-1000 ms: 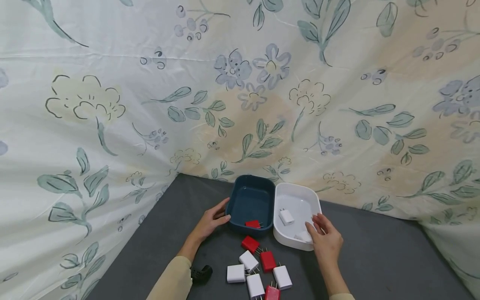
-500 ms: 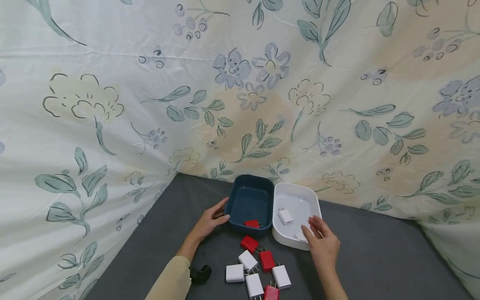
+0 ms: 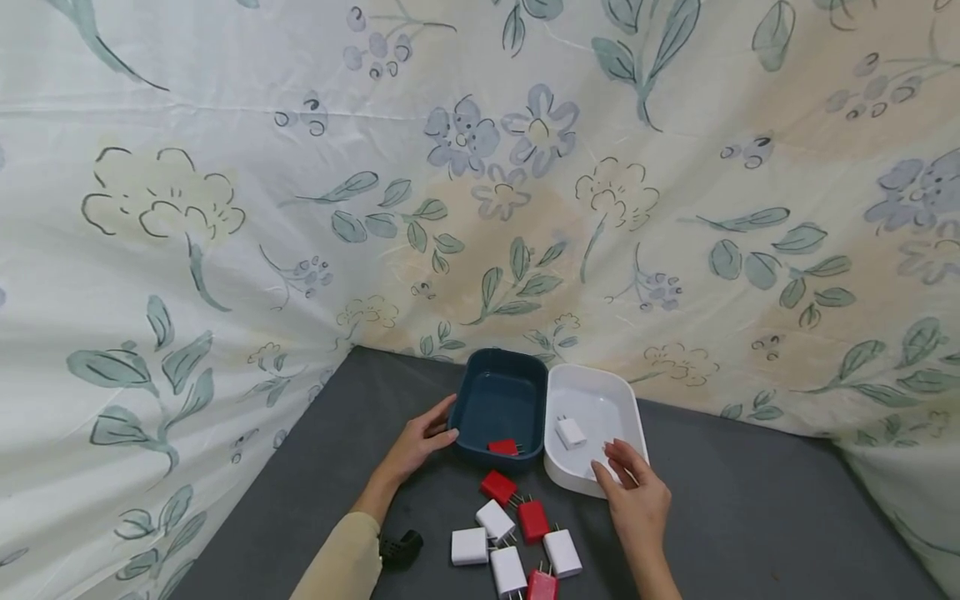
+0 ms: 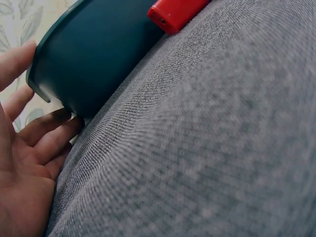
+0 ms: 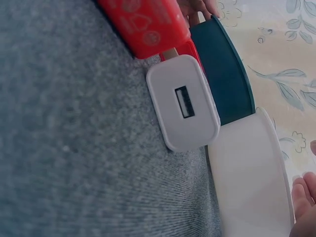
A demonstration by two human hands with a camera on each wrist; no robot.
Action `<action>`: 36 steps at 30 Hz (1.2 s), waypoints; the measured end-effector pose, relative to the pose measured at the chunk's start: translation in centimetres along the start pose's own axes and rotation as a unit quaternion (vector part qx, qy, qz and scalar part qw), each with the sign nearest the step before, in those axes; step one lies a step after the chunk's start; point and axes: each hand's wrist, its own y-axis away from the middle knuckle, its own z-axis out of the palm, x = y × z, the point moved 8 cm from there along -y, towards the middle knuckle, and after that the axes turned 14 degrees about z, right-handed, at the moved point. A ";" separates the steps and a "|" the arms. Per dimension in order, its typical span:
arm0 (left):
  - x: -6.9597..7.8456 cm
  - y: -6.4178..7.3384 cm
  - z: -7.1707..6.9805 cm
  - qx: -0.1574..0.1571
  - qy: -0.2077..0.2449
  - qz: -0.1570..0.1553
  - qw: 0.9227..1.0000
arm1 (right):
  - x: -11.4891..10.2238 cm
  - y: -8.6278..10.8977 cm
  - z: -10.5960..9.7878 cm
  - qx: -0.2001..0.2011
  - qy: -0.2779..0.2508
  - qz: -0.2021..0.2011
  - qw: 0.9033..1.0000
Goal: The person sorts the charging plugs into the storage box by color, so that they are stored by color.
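My left hand (image 3: 422,442) rests against the outside of the dark blue container (image 3: 501,395), thumb near its front left corner and fingers along its left side. Inside that container lies a red USB charger plug (image 3: 503,447). My right hand (image 3: 639,497) is over the near right corner of the white container (image 3: 573,482), fingers loosely bent, with nothing visible between them. A white charger plug (image 3: 572,432) lies in the white container. In the right wrist view, the fingers (image 5: 302,195) are beside the white container's wall, and a white charger (image 5: 183,102) shows its USB port.
In front of the containers lie several loose chargers, among them a red one (image 3: 533,520) and a white one (image 3: 469,547). A black device (image 3: 401,550) sits at the left cuff. Floral cloth (image 3: 480,208) hangs behind the dark grey table surface (image 3: 750,500).
My right hand has drawn back from the white container's right rim, moving left and toward me. My left hand stays at the blue container. The chargers have not moved.
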 end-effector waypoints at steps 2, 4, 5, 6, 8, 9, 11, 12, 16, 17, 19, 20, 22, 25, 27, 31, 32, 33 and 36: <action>-0.1 0.0 -0.1 0.003 0.000 -0.001 1.000 | 0.0 0.1 0.0 0.002 0.007 0.001 1.000; -0.2 0.0 -0.2 0.004 0.002 -0.002 1.000 | 0.1 0.2 0.0 0.004 0.014 0.002 1.000; -0.2 0.0 -0.2 0.005 0.001 -0.003 1.000 | 0.1 0.2 0.0 0.004 0.015 0.004 1.000; -0.3 0.0 -0.2 0.004 0.001 -0.003 1.000 | 0.2 0.3 0.0 0.005 0.016 0.005 1.000; -0.3 0.0 -0.2 0.002 0.002 -0.002 1.000 | 0.2 0.4 0.0 0.003 0.012 0.007 1.000; -0.3 0.0 -0.1 0.001 0.002 -0.001 1.000 | 0.2 0.5 0.0 0.001 0.005 0.009 1.000; -0.3 0.0 -0.1 -0.001 0.005 0.001 1.000 | 0.2 0.5 0.0 -0.003 -0.008 0.011 1.000; -0.3 0.0 -0.1 -0.001 0.008 0.001 1.000 | 0.2 0.6 0.0 -0.005 -0.013 0.011 1.000; -0.1 0.0 -0.1 0.002 0.012 0.002 1.000 | 0.0 0.9 0.2 -0.017 -0.021 0.011 1.000; -0.1 0.0 -0.1 0.003 0.012 0.002 1.000 | 0.0 0.9 0.3 -0.020 -0.021 0.011 1.000; -0.1 0.0 -0.1 0.005 0.009 0.000 1.000 | -0.1 1.1 0.3 -0.024 -0.016 0.012 1.000; -0.1 0.0 -0.1 0.005 0.008 0.000 1.000 | 0.0 1.2 0.4 -0.026 -0.015 0.013 0.999; -0.1 -0.1 -0.1 0.004 0.007 -0.001 1.000 | 0.0 1.4 0.5 -0.030 -0.013 0.015 0.999; 0.0 -0.1 0.0 0.002 0.008 0.001 1.000 | 0.1 1.5 0.6 -0.036 -0.011 0.016 0.999; 0.1 -0.1 0.1 0.002 0.008 0.003 1.000 | 0.2 1.7 0.7 -0.037 -0.008 0.014 0.999; 0.2 -0.1 0.1 0.003 0.004 0.003 1.000 | 0.3 1.9 0.7 -0.038 -0.015 0.013 0.999; 0.2 -0.1 0.1 0.003 0.003 0.004 1.000 | 0.3 1.9 0.7 -0.038 -0.016 0.013 0.999; 0.2 0.0 0.1 0.004 0.004 0.003 1.000 | 0.3 2.0 0.8 -0.039 -0.016 0.014 0.999; 0.2 0.0 0.1 0.005 0.003 0.005 1.000 | 0.2 2.3 0.8 -0.042 -0.011 0.015 0.999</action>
